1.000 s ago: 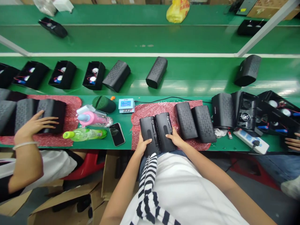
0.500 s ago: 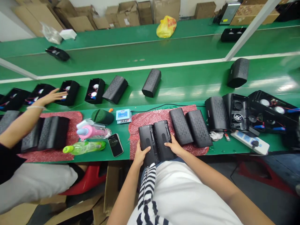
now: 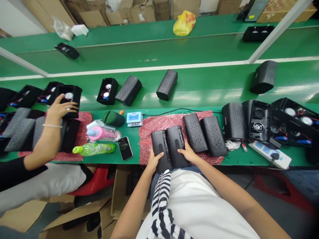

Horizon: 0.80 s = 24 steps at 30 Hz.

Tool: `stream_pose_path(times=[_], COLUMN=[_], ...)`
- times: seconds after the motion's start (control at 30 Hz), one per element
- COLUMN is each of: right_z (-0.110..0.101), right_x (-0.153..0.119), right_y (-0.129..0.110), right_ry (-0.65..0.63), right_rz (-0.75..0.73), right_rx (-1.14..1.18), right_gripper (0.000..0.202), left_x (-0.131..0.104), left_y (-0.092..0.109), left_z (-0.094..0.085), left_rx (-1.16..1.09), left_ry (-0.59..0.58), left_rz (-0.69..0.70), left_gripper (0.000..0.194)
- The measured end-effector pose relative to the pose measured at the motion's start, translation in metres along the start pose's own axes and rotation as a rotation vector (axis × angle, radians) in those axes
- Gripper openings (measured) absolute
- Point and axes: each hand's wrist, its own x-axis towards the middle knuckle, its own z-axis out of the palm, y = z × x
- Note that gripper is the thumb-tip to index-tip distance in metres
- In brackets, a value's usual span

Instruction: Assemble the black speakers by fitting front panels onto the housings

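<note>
Two black speaker housings stand side by side at the front edge of the bench, over red bubble wrap. My left hand is closed on the left speaker housing, its thumb lying on the near face. On the right speaker housing my right hand has its grip, thumb on the face and fingers round the outer side. Just to the right lie two more black housings with a brick-like pattern, one nearer and one farther right. The fingertips behind the held housings are hidden.
At left a co-worker's hand holds an open housing. A phone, green bottle, pink bottle and small blue-white tester lie left of me. A power strip and opened housings are at right.
The view has shifted slightly. The co-worker's hand has drawn an open housing from the back row toward the front. My hands keep the same hold on the two housings.
</note>
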Motion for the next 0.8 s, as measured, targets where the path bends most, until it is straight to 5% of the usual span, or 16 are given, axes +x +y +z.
stream_pose_path(times=[0.37,0.63,0.8], right_z=[-0.008,-0.011,-0.009], right_x=[0.021,0.037,0.038], right_y=[-0.033,-0.06,-0.054], right_ry=[-0.087,-0.108,-0.127], right_rz=[0.282,0.312,0.3], right_rx=[-0.053,-0.104,-0.032], right_gripper=[0.074,0.072,0.065], left_x=[0.024,0.042,0.038], left_y=[0.005,0.021,0.024], left_z=[-0.016,-0.011,-0.012], left_rx=[0.056,0.023,0.013], left_ry=[0.092,0.062,0.01], left_rz=[-0.146,-0.209,-0.182], left_gripper=[0.074,0.061,0.058])
